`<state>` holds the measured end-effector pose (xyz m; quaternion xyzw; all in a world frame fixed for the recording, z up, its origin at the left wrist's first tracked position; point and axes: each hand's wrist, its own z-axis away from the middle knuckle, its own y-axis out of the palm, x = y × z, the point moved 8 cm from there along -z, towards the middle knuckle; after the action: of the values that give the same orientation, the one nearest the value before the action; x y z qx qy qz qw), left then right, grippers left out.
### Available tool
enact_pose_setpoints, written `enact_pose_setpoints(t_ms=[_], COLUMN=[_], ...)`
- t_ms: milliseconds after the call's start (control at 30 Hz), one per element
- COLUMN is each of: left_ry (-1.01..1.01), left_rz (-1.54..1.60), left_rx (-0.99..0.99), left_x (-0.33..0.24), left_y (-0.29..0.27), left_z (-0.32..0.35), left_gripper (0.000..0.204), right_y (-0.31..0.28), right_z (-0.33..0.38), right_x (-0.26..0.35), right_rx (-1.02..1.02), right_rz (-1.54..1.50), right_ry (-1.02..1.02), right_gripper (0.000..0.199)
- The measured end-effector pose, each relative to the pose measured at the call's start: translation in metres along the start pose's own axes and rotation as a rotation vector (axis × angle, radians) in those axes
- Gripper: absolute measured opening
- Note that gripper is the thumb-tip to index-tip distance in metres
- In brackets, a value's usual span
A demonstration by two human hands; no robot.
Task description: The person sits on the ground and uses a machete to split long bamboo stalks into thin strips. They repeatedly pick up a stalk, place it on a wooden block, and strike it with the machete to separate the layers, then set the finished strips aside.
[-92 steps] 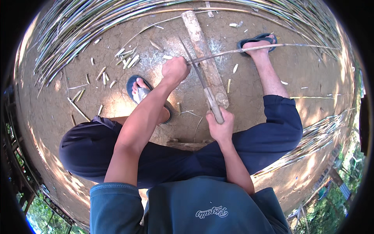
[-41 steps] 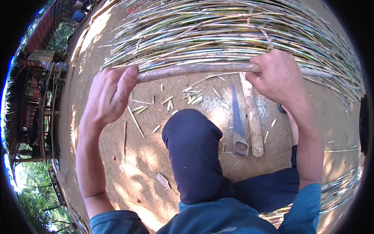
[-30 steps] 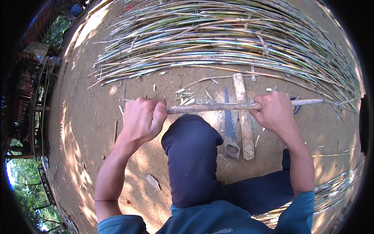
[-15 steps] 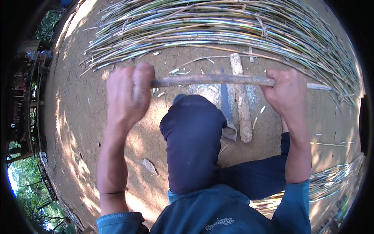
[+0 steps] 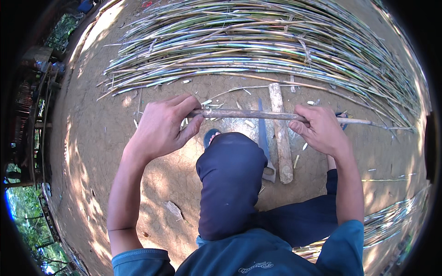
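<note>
Saw, which the right hand had in the earliest frame, now lies on the ground, and both hands are on the stick. Against half a second ago, I see the left hand eased out of a full fist: fingers over the stick's left end, thumb beneath, gripping. Right hand grips it too, fingers curled over, thumb below. Stick held roughly level across my view, beyond the raised knee; its thinner length runs on past the right hand toward the right part of the cane pile. I cannot tell whether its tip touches.

Edges: stick passes over the saw blade and the log, which lie side by side, narrow gap between. Saw handle partly hidden by the knee. Room: a strip of ground separates stick from cane pile in view; a wider stretch opens left of the left forearm. Second cane bundle, lower right, well apart from both hands
</note>
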<state>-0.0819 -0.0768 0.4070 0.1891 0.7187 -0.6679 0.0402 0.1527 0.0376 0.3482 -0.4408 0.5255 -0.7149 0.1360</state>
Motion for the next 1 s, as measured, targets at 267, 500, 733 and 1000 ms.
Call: enact_pose_setpoints(t_ms=[267,500,733,1000], left_ry=[-0.170,-0.321,-0.486,-0.152], left_rz=[-0.134,-0.204,-0.443,-0.071], left_rx=[0.101,0.025,-0.181,0.081], left_x=[-0.005,0.002,-0.006,0.021], left_y=[0.013,0.033,0.037,0.013], left_z=[0.017,0.036,0.056,0.028], left_gripper=[0.025,0.029,0.030,0.041], right_y=[0.018,0.041,0.062,0.043], right_z=[-0.005,0.006,-0.002,-0.001], right_x=[-0.009,-0.007,0.006,0.006], right_rx=[-0.102,-0.305,-0.335,-0.505], right_rz=[0.003,0.090,0.085,0.214], right_ry=[-0.022,-0.090,-0.084,-0.241], right_gripper=[0.048,0.048,0.048,0.055])
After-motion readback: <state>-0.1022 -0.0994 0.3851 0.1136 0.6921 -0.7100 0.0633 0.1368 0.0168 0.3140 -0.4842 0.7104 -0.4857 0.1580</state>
